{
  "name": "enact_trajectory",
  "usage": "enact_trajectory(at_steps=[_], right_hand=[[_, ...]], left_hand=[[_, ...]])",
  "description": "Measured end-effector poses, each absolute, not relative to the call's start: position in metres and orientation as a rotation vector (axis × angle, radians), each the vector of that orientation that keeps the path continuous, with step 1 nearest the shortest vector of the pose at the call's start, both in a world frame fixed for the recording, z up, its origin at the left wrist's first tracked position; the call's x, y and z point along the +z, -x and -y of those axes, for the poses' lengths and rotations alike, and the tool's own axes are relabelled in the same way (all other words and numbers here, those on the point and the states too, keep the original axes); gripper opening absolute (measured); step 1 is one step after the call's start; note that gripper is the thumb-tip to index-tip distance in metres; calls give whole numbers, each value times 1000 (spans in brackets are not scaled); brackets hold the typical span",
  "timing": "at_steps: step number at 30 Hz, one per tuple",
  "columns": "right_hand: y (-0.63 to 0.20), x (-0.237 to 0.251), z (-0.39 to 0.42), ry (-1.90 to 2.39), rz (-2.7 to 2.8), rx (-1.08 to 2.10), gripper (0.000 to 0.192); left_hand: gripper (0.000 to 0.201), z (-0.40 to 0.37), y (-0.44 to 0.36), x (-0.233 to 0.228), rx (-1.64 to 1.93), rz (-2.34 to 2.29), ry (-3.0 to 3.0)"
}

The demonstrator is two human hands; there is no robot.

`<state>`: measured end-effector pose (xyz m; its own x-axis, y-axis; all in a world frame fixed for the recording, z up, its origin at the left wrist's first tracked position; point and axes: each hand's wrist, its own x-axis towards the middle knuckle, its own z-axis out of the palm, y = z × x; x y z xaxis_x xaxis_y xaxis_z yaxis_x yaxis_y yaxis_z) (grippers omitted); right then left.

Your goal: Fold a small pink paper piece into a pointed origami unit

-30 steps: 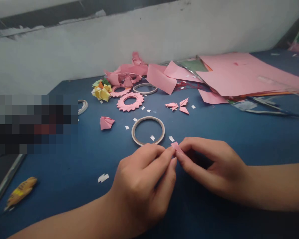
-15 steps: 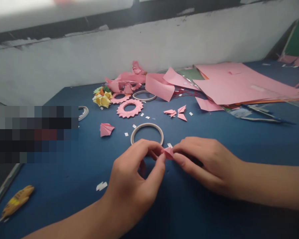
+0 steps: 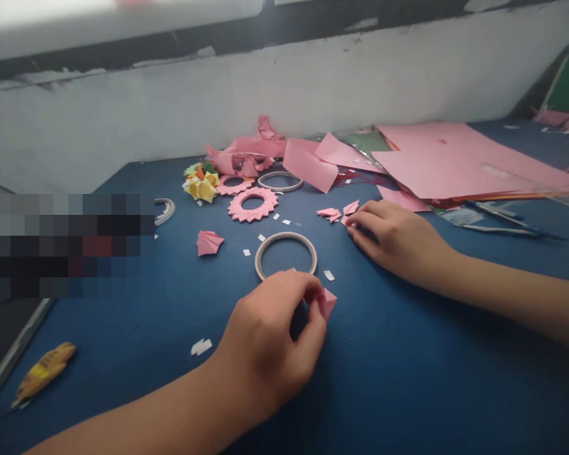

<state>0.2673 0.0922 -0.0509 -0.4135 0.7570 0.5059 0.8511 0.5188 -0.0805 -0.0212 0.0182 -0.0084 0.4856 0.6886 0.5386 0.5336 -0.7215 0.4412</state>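
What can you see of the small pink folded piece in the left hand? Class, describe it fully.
The folded piece is small, pink and looks like paper, creased into a pointed wedge. The left hand pinches it between thumb and fingertips, just above the blue table, near the tape ring. Only its right corner shows; the fingers hide the rest. The right hand is apart from it.

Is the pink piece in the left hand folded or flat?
Folded: the pink piece shows a pointed, creased shape pinched in the left hand.

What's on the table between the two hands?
In the head view, between the left hand, pinching a folded pink piece, and the right hand lies bare blue table with one small white scrap.
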Motion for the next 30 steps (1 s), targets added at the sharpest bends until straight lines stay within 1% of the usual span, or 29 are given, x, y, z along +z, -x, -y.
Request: enact_trajectory(at_steps=[7, 13, 16, 18, 21, 22, 23, 25, 27, 28, 30], right_hand=[[-277, -54, -104, 1335, 2270, -229, 37], [-276, -54, -104, 1324, 2262, -170, 41], [-278, -56, -109, 1291, 2285, -102, 36], [-280, -57, -114, 1260, 2322, -31, 33], [-283, -58, -120, 1235, 2340, 82, 43], [-283, -57, -121, 1233, 2331, 122, 44], [-281, -56, -120, 1234, 2317, 168, 44], [-275, -52, -113, 1236, 2271, 278, 44], [-265, -45, -99, 1231, 2204, 416, 37], [-259, -41, -90, 1225, 2165, 497, 28], [-246, -32, -71, 1200, 2085, 678, 38]], left_hand=[[18, -19, 20, -12, 1074, -1007, -2558], [23, -17, 21, -11, 1082, -1006, -2522], [25, -16, 22, -13, 1080, -1001, -2505], [29, -16, 23, -15, 1083, -996, -2488], [38, -15, 23, -17, 1082, -976, -2471], [38, -15, 24, -17, 1074, -967, -2472], [37, -16, 23, -17, 1064, -955, -2476], [28, -17, 23, -15, 1041, -924, -2483], [21, -19, 22, -13, 1013, -895, -2484], [21, -19, 21, -13, 996, -886, -2478], [23, -20, 20, -12, 965, -880, -2452]])
